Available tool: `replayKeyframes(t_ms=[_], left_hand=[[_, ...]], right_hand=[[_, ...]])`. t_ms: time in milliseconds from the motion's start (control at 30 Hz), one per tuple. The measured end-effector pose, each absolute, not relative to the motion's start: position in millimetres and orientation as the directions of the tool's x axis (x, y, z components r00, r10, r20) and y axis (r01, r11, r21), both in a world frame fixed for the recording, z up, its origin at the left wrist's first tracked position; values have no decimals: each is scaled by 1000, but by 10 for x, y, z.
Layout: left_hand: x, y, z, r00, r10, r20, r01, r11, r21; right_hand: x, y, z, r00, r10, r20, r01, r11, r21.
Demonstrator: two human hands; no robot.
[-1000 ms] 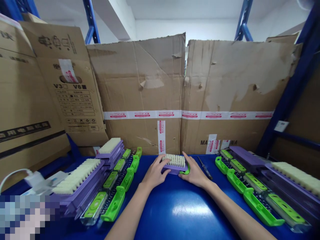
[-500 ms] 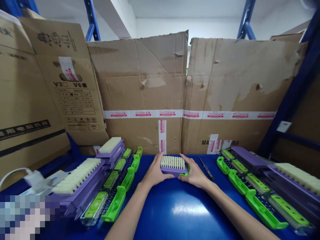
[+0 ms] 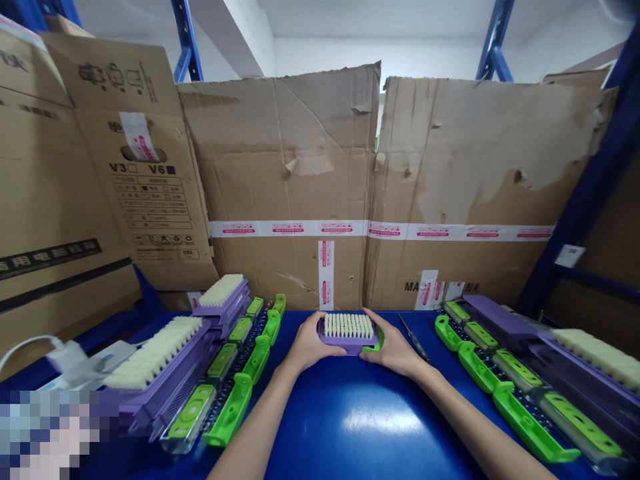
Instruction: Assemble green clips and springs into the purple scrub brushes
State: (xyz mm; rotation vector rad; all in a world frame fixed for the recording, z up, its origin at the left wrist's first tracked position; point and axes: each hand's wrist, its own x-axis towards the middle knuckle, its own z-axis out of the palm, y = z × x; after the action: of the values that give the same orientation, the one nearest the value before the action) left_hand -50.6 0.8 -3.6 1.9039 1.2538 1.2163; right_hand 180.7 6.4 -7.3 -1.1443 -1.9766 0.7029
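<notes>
A purple brush [image 3: 345, 343] with cream bristles facing up sits at the middle of the blue table, near its back. My left hand [image 3: 311, 345] is wrapped around its left end, thumb along the front side. At the other end, my right hand [image 3: 387, 348] grips the brush with its thumb in front. A green piece [image 3: 379, 339] shows at the brush's right end, beside my right palm. The brush's underside and my fingers behind it are hidden. Just right of my right hand lies a slim dark screwdriver-like tool [image 3: 413, 337].
Purple brush parts [image 3: 165, 360] with bristles, clear-and-green pieces [image 3: 223, 360] and green handles [image 3: 233, 410] line the left. Similar purple parts [image 3: 505, 317] and green handles [image 3: 525, 427] line the right. Cardboard [image 3: 290, 180] walls the back; a white plug [image 3: 75, 360] lies far left.
The brush stays between both hands and appears slightly further right in view. My right fingers have shifted a little, showing more of the green piece. The surrounding parts stay put.
</notes>
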Motion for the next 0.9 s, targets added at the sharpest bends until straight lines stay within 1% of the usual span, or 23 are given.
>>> replayKeyframes(t_ms=[100, 200, 267, 367, 433, 567, 733, 900], left_hand=[[-521, 21, -39, 135, 922, 363, 371, -386, 845], [-544, 29, -26, 166, 927, 337, 334, -374, 865], [-556, 31, -13, 183, 931, 317, 292, -359, 886], [-569, 32, 11, 203, 941, 270, 212, -312, 926], [-576, 35, 25, 223, 942, 250, 178, -291, 940], [-591, 43, 42, 243, 941, 235, 158, -277, 948], [-599, 46, 48, 256, 941, 223, 152, -267, 952], [-612, 63, 36, 257, 942, 218, 144, -260, 955]], right_hand=[[1826, 81, -103, -312, 894, 320, 475, 439, -763], [1832, 80, -87, -310, 904, 295, 459, 414, -786], [1828, 73, -51, -331, 904, 272, 389, 393, -833], [1826, 68, 6, -375, 906, 196, 248, 301, -921], [1827, 72, 30, -385, 909, 157, 200, 248, -948], [1825, 78, 49, -399, 907, 131, 135, 200, -970], [1823, 65, 55, -373, 924, 86, 116, 139, -983], [1802, 41, 53, -398, 914, 78, 63, 111, -992]])
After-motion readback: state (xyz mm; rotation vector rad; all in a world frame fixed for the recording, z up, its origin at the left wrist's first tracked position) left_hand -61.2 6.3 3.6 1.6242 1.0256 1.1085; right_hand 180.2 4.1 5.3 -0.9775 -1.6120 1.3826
